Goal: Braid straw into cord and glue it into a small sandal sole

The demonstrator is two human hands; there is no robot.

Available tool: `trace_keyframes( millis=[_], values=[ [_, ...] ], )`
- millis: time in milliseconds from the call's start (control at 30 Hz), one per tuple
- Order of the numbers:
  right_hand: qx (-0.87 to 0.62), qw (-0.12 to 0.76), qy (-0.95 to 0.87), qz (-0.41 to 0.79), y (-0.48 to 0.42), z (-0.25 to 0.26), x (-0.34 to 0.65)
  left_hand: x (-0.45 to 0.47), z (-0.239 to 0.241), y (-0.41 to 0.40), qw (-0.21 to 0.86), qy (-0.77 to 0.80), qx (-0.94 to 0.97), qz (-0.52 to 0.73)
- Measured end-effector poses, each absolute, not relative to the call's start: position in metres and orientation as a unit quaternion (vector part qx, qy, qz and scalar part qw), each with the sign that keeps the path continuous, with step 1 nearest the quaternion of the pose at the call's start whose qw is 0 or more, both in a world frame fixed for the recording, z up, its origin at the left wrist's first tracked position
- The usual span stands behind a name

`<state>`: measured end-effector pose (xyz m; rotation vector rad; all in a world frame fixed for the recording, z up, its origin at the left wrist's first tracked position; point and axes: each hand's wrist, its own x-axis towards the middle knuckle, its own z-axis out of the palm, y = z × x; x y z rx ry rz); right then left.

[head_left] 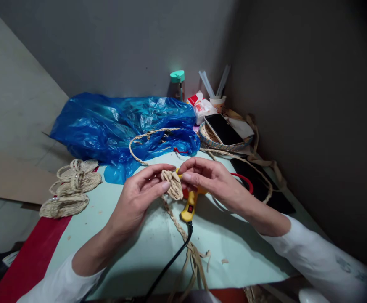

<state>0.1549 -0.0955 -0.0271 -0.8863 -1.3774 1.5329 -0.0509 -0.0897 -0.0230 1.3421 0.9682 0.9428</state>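
My left hand [142, 191] pinches a small oval coil of braided straw [172, 185] between thumb and fingers, above the table. My right hand [210, 179] is closed at the coil's right edge, thumb against fingertips; what lies between them is hidden. Below the hands a yellow glue gun [188, 210] with a red switch rests on the table, partly covered by my right hand. A length of straw braid [173, 219] hangs down from the coil and ends in loose strands [196, 261]. The glue gun's black cord [173, 259] runs toward the front edge.
Several small woven straw slippers [79, 181] lie at the left edge. A blue plastic bag [123, 120] fills the back left. At the back right are a basket [207, 143] with a phone [223, 129], a tissue pack [202, 107], a cup of sticks [217, 104] and a green-lidded bottle [177, 77].
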Motion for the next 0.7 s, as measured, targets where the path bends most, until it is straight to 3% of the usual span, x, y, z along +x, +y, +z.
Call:
trace_keyframes(
  millis=[300, 700],
  values=[
    [-0.423, 0.437, -0.654, 0.450, -0.100, -0.032, 0.145, -0.047, -0.027, -0.097, 0.546, 0.413, 0.591, 0.426],
    [-0.458, 0.414, -0.645, 0.450, -0.098, -0.038, 0.143, -0.038, -0.035, -0.094, 0.540, 0.435, 0.562, 0.450]
  ],
)
